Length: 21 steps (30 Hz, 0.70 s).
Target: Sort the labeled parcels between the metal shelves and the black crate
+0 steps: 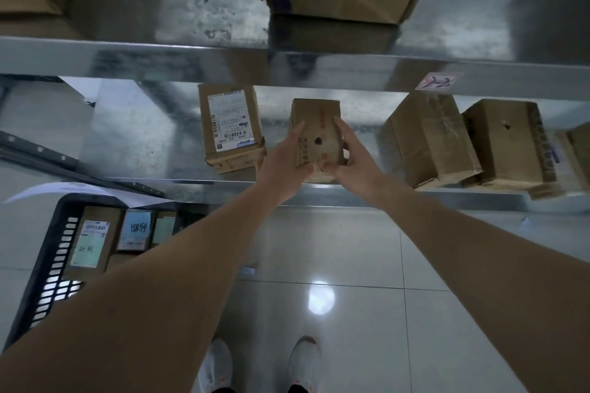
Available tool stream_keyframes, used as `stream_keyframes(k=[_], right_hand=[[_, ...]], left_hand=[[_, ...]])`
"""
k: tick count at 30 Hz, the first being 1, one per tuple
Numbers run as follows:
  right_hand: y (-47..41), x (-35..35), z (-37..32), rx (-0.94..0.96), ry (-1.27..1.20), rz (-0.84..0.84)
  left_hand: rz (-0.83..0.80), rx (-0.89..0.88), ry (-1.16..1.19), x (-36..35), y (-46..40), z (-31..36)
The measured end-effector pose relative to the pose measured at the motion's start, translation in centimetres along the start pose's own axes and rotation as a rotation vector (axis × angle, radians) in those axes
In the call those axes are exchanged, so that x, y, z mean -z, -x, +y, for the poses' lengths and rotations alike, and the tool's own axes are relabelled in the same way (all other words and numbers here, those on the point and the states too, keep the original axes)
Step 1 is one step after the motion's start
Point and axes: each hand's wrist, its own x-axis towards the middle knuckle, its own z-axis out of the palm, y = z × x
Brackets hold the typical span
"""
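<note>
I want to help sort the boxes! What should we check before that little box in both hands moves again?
1. Both hands on the box: ok. The left hand and right hand grip the small box from either side.
2. Label readable: cannot tell. The side facing us shows a hole and print, no shipping label.
3. Room beside it on the lower shelf: ok. There are gaps to the labeled box and the taped box.
4. Room in the black crate: cannot tell, an arm hides part.
5. Floor by the feet: ok, nothing lying there.

free: bare shelf (134,137) left of labelled box (228,128) | blocked: 2 boxes (427,140) right
</note>
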Motion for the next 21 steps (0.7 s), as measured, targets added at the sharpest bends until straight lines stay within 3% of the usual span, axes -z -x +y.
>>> stream_keyframes(k=[5, 13, 17, 21], right_hand=[[3.6, 0.0, -0.8, -0.008, -0.050, 0.037], [11.7, -1.1, -3.8, -0.035, -0.048, 0.121], [17.5, -1.5, -7.0, -0.025, -0.112, 0.157], [25.1, -2.9, -10.0, -0.085, -0.221, 0.153]], left_hand=[[-0.012, 0.025, 0.337, 0.5, 3.0, 1.2], [-0.001, 0.047, 0.404, 3.7, 10.3, 3.7], [-0.001, 0.172, 0.586, 6.8, 15.5, 5.9], [-0.032, 0.170, 0.717, 10.4, 23.1, 8.1]])
